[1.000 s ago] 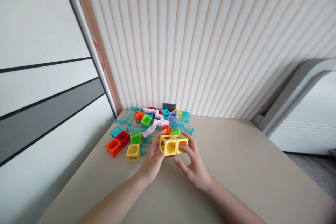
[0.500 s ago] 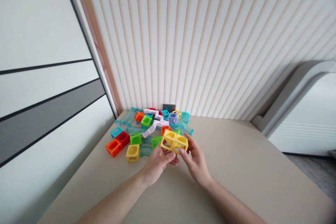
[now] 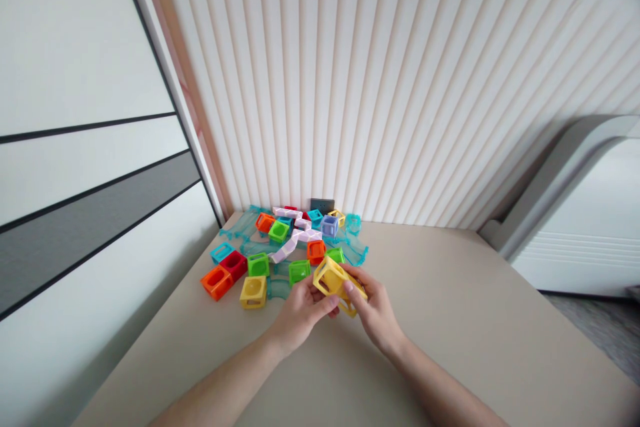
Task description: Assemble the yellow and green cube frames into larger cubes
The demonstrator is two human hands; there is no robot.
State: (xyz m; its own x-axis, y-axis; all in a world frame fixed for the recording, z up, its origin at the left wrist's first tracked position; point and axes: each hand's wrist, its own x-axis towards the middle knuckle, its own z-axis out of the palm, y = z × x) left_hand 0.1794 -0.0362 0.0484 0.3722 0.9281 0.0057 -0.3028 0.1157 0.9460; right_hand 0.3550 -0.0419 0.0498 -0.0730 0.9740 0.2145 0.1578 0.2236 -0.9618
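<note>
Two joined yellow hollow cube blocks (image 3: pixel 332 276) are held up off the table between my hands, tilted with one cube toward the back. My left hand (image 3: pixel 302 313) closes on their left side, some of its fingers hidden beneath. From the right, my right hand (image 3: pixel 371 307) grips them with its thumb across the near cube. Just behind my left hand lies a green cube block (image 3: pixel 299 272). An orange cube block (image 3: pixel 316 251) and another green cube (image 3: pixel 335 255) are beyond the held pair.
Left of my hands sit a yellow cube block (image 3: pixel 253 292) and a joined red and orange pair (image 3: pixel 217 281). Clear teal track pieces (image 3: pixel 250 225) and pale purple connected pieces (image 3: pixel 285 251) spread behind. A dark socket panel (image 3: pixel 322 205) is by the ribbed wall (image 3: pixel 345 80).
The yellow cube pair has turned in my hands, from lying side by side to slanting down toward me. My right hand has shifted its grip slightly.
</note>
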